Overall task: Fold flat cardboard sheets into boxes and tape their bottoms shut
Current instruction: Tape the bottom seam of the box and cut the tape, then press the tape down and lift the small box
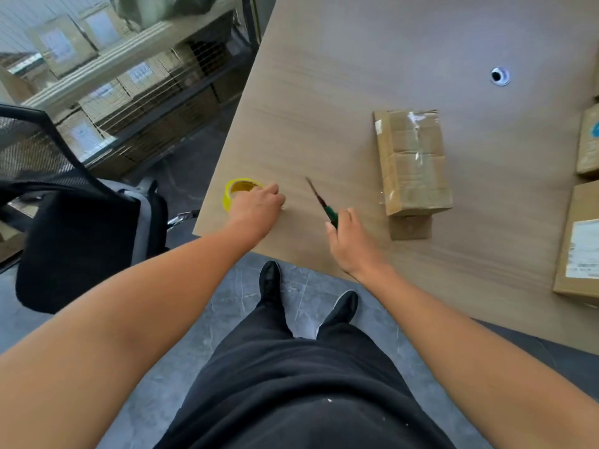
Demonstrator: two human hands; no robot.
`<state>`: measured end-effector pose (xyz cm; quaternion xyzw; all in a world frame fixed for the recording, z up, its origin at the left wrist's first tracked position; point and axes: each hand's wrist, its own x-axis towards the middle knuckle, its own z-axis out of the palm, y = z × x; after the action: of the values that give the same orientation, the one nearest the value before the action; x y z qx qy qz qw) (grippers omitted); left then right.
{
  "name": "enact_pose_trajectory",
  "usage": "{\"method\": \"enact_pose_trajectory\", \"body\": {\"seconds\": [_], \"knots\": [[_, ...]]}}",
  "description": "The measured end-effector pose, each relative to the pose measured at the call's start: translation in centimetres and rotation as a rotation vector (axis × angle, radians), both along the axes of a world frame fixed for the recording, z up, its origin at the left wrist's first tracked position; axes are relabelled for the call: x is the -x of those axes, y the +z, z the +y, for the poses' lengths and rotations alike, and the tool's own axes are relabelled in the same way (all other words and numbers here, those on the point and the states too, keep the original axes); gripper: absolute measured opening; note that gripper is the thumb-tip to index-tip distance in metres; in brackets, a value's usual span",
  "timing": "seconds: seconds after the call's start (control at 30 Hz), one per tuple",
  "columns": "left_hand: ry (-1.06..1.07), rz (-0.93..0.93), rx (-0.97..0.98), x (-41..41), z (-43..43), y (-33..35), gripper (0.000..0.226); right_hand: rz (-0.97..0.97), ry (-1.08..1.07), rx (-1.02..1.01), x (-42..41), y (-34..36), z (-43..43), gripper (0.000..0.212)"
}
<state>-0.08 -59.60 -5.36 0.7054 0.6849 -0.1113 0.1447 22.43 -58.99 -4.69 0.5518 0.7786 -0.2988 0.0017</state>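
I see a wide wooden table [340, 76] filling the upper right of my view, and on it lies the taped box [413, 160], flat on its side, clear tape shining along its top. I place everything else from that box.

Far to its left, off the table, stands metal shelving [129, 76] stacked with labelled cartons. Nearer me on that same side is a black mesh chair [48, 189]. To the right of the box, at the table's edge, lie more boxes [580, 241], partly cut off by the frame.

Left of the box and nearer me, my right hand [348, 238] is wrapped around a green-handled tool [321, 202]. Its blade points away from me and is too blurred to identify. Further left of the box, near the table's corner, my left hand [256, 205] curls over a yellow tape roll [240, 189] that lies flat on the table.

Beyond the box to the right, a small round cable hole [500, 76] sits in the table.
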Motion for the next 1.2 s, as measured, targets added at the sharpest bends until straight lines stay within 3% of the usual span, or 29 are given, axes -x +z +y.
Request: {"method": "enact_pose_trajectory", "body": {"seconds": [0.1,0.2,0.37,0.47,0.63,0.77,0.9,1.07,1.2], "knots": [[0.023,0.016,-0.021,0.1,0.3,-0.2,0.024,-0.062,-0.088,0.01,4.0,-1.8,0.6,0.033],[0.062,0.003,-0.016,-0.1,0.6,-0.8,0.025,-0.17,-0.21,-0.024,6.4,-3.5,1.5,0.046],[0.202,-0.061,-0.023,0.5,-0.4,-3.6,0.045,-0.27,-0.253,-0.066,7.9,-5.8,1.7,0.061],[0.289,-0.127,-0.046,1.2,-0.6,-4.0,0.036,-0.211,-0.262,-0.055,7.9,-5.1,1.5,0.067],[0.263,-0.196,-0.101,0.5,-0.3,-1.4,0.044,0.026,-0.246,-0.213,4.3,-1.2,1.1,0.058],[0.143,-0.44,-0.223,-4.6,1.2,1.4,0.049,0.087,-0.353,-0.325,-2.0,2.1,1.7,0.056],[0.127,-0.679,-0.252,-11.8,4.2,2.5,0.062,0.067,-0.406,-0.314,-8.9,3.7,4.1,0.056],[0.422,-0.969,-0.153,-19.5,6.5,2.7,0.075,0.103,-0.357,-0.187,-14.1,3.1,8.5,0.065],[0.653,-1.232,-0.069,-23.6,8.0,0.5,0.081,0.282,-0.354,0.017,-15.0,0.4,10.9,0.079]]}}
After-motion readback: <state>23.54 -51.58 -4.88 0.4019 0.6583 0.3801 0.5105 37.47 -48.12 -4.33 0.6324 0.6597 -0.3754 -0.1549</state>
